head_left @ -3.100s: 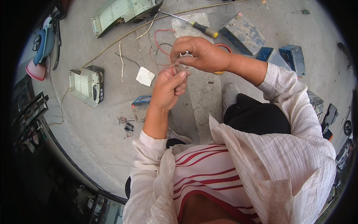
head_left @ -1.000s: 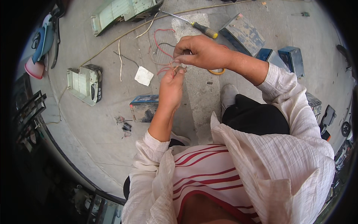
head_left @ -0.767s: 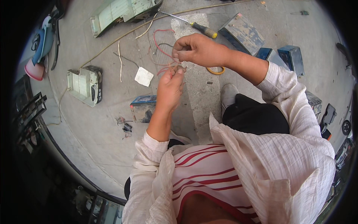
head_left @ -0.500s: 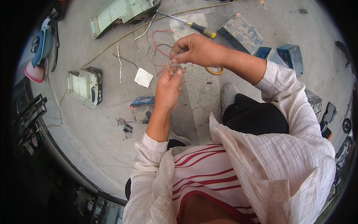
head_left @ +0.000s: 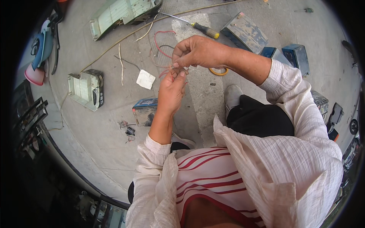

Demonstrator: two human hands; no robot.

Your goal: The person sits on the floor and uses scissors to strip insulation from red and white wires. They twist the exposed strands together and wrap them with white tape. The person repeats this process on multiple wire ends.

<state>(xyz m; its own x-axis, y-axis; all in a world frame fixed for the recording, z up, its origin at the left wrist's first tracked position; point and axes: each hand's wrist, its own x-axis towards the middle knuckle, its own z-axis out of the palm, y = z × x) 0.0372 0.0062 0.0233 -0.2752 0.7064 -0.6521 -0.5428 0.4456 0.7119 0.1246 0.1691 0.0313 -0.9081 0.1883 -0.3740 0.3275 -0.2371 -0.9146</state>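
My left hand is closed in a pinch on thin red wire, with its thumb and forefinger uppermost. From above right, my right hand also pinches the wire, its fingertips meeting those of the left. A red wire curves out beyond the hands, and a dark wire bends beside it. The exact point where the fingers grip is partly hidden. Left of the hands lies a white square piece. A yellow-orange ring lies below my right wrist, partly covered.
A screwdriver with a black-and-yellow handle lies beyond the hands. Box-shaped batteries stand around, one near my left forearm, a larger one at far right. Pale plastic housings and a long cord lie left.
My right hand has come slightly down and its fingertips have closed in on the left hand's. The left hand and the things on the floor stay nearly as they were.
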